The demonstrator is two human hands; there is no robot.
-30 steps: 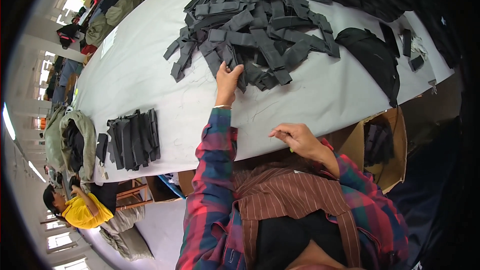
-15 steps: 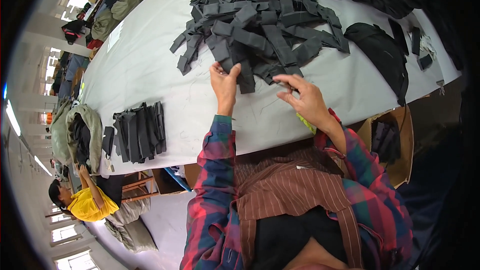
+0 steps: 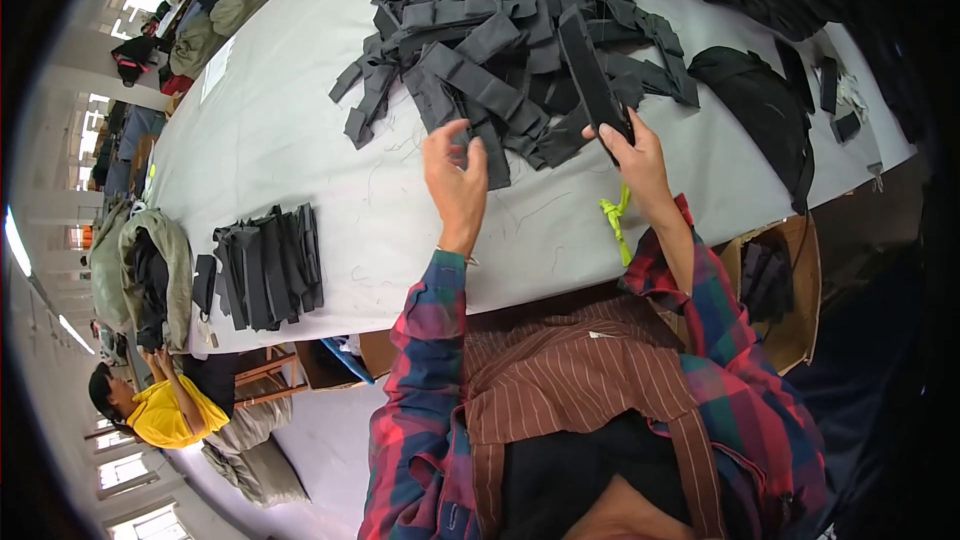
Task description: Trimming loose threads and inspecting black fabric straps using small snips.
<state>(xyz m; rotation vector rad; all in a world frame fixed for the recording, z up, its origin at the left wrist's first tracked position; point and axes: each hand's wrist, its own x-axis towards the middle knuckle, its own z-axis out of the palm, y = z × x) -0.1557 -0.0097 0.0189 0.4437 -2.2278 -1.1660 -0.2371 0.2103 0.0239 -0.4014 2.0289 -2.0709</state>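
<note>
A loose heap of dark grey fabric strips [image 3: 480, 80] lies on the pale-covered table, in front of both my hands. Between the thumb and fingers of my right hand [image 3: 640, 160] is one long dark fabric strip [image 3: 585, 60], held by its near end and slanting up over the heap. Just below that hand hangs a knotted neon-yellow cord [image 3: 617, 225]; what it is tied to is hidden. My left hand [image 3: 456, 185] is at the near edge of the heap, its fingers curled but apart, with nothing in them.
A neat row of dark strips [image 3: 268, 268] stands at the table's left. To the right lie a black fabric piece [image 3: 755, 115] and small dark items. A cardboard box [image 3: 795, 300] sits below the right edge. A person in yellow [image 3: 175, 415] works at far left.
My right hand has moved right and now holds a long strip upright. The left hand has let go of the heap's edge and opened. More of the yellow cord shows.
</note>
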